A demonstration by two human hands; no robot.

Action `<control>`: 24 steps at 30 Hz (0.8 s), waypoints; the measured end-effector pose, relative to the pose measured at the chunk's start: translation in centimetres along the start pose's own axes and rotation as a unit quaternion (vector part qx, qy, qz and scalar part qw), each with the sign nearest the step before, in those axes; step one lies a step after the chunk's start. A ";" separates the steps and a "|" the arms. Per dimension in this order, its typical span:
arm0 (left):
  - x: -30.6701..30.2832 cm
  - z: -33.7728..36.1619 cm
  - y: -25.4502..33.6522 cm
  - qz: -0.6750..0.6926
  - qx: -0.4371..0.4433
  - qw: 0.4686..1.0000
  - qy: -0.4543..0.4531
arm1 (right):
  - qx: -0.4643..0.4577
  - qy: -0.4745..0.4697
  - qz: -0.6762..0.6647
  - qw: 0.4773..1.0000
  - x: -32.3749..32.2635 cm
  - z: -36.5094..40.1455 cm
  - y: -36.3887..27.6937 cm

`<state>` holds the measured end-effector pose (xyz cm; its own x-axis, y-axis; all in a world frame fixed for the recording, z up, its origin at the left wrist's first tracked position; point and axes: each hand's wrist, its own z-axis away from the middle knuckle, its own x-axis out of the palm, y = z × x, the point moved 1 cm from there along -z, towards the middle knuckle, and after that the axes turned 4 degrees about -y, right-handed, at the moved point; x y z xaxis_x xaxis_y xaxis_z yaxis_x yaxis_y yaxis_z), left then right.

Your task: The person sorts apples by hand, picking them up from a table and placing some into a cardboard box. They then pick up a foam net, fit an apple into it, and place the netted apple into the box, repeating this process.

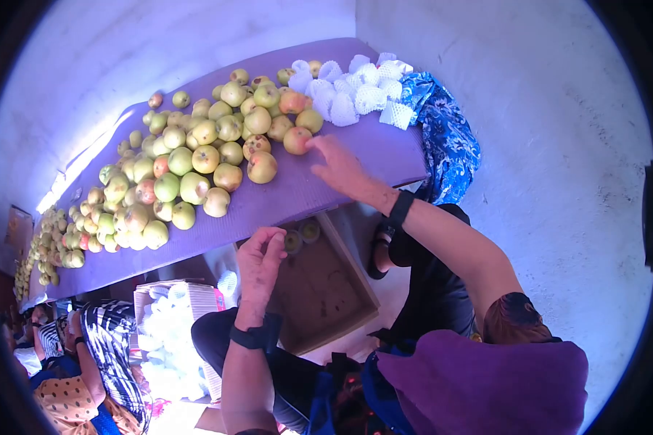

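My right hand (339, 168) reaches over the table with its fingers stretched out. Its fingertips are at the edge of a red-yellow apple (297, 141), at the near right side of a large heap of apples (181, 163). The hand holds nothing. Lower down, before the table edge, my left hand (261, 262) is raised with its fingers curled in toward the thumb; no object shows in it. Just beyond it, a shallow cardboard box (355, 279) sits below the table edge, with two pale green apples (310, 231) in its far corner.
White foam net sleeves (345, 109) lie at the table's far right, beside a blue patterned cloth (446, 130). A carton of white foam nets (170, 326) stands at lower left. Another person (69, 391) sits at far left. The purple table (370, 148) meets a wall.
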<state>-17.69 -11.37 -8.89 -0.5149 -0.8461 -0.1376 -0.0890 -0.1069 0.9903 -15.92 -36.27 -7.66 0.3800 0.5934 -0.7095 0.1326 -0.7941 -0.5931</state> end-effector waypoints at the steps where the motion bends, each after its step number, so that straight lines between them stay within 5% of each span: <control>1: 0.1 0.1 0.2 -0.007 0.001 1.000 0.004 | -0.003 0.001 -0.001 1.000 0.1 -0.8 0.3; 4: 0.1 0.2 0.3 -0.038 0.012 0.999 0.014 | 0.007 0.037 0.057 0.998 0.9 -3.1 1.0; 7: -0.1 0.0 0.1 -0.068 0.023 0.997 0.016 | -0.091 0.040 0.172 0.980 2.4 -5.2 2.2; 9: -0.2 -0.1 0.1 -0.077 0.023 0.997 0.015 | -0.110 -0.033 0.196 0.974 3.2 -6.1 2.7; 12: 0.0 -0.2 0.1 -0.100 0.031 0.994 0.014 | -0.078 -0.020 0.232 0.969 3.3 -6.4 3.1; 19: 0.3 -0.1 0.5 -0.117 0.064 0.991 0.019 | -0.068 -0.003 0.159 0.985 1.1 -4.2 2.2; 21: 0.3 -0.1 0.5 -0.110 0.057 0.992 0.010 | -0.001 -0.069 0.119 0.990 0.0 -3.4 1.4; 24: 0.6 -0.3 0.5 0.021 0.014 0.999 -0.024 | -0.041 -0.127 0.105 0.985 -2.0 -1.3 -1.6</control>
<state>-17.77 -12.14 -8.50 -0.5597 -0.8229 -0.0977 -0.0895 -0.0571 0.9943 -15.75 -36.33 -4.80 0.1664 0.4202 -0.8921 0.1521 -0.9048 -0.3978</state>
